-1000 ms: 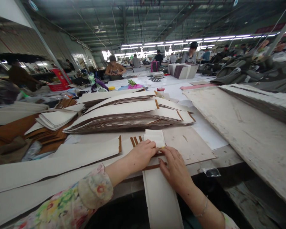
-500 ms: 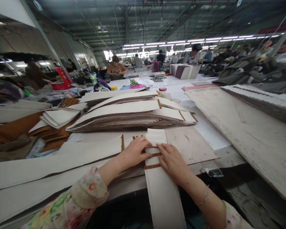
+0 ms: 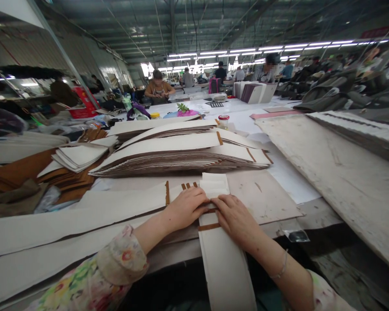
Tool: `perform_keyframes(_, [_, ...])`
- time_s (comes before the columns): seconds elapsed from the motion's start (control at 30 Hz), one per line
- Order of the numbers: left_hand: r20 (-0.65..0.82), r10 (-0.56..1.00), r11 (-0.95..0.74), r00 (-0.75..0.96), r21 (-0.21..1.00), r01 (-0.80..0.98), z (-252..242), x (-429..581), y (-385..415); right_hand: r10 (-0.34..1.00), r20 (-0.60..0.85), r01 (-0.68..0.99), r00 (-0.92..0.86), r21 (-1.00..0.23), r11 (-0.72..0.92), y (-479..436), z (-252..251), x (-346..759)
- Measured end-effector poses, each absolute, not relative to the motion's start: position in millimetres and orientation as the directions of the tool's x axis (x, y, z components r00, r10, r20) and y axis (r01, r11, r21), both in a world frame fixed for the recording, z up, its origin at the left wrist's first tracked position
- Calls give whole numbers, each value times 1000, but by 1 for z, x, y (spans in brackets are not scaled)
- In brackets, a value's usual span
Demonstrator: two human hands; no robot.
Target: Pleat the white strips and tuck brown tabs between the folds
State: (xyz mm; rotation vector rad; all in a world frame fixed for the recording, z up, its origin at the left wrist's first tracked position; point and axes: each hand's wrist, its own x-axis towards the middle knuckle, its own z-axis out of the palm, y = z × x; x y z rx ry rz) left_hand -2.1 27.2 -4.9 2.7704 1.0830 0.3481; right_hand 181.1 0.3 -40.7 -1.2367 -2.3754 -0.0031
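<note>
A long off-white strip (image 3: 225, 263) with brown crosswise bands runs from the tabletop down over the near edge. My left hand (image 3: 188, 205) has its fingers curled and pressed on the left side of the strip near its far end. From the right, my right hand (image 3: 235, 218) grips the same part, fingertips nearly meeting the left ones. The fingers partly hide a brown band (image 3: 210, 211) lying across the strip. Beyond the fingertips are white layered pieces (image 3: 214, 182). Short brown strips (image 3: 189, 186) lie just behind my left hand.
A tall stack of white strips (image 3: 168, 149) lies behind the hands. More long strips (image 3: 78, 222) spread to the left, near brown pieces (image 3: 71, 185). A large pale board (image 3: 327, 160) slants on the right. A person (image 3: 158, 88) works across the table.
My fingertips have drawn closer together over the strip, covering the brown band that showed between them. The view has shifted slightly.
</note>
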Motion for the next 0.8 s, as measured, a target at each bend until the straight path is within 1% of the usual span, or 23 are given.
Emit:
perform_keyframes(0.1, [157, 665, -745, 730, 85, 661, -6, -3, 22, 767, 380, 784, -518, -147, 603, 0, -40, 180])
perform_keyframes(0.2, [168, 664, -742, 729, 27, 670, -7, -6, 18, 762, 388, 800, -518, -96, 593, -1, -41, 179])
perform_keyframes(0.4, [205, 683, -725, 701, 67, 686, -7, -14, 15, 766, 451, 835, -458, -76, 544, -6, -42, 179])
perform_keyframes(0.57, [229, 706, -700, 671, 81, 709, -10, -16, 11, 799, 420, 854, -431, -97, 512, -6, -44, 180])
perform_keyframes(0.67, [225, 727, -679, 649, 92, 728, -14, -16, 10, 798, 413, 854, -438, -85, 513, -5, -44, 180])
perform_keyframes(0.8, [246, 757, -648, 606, 156, 746, -13, -18, 9, 792, 410, 848, -451, -81, 524, -5, -43, 181])
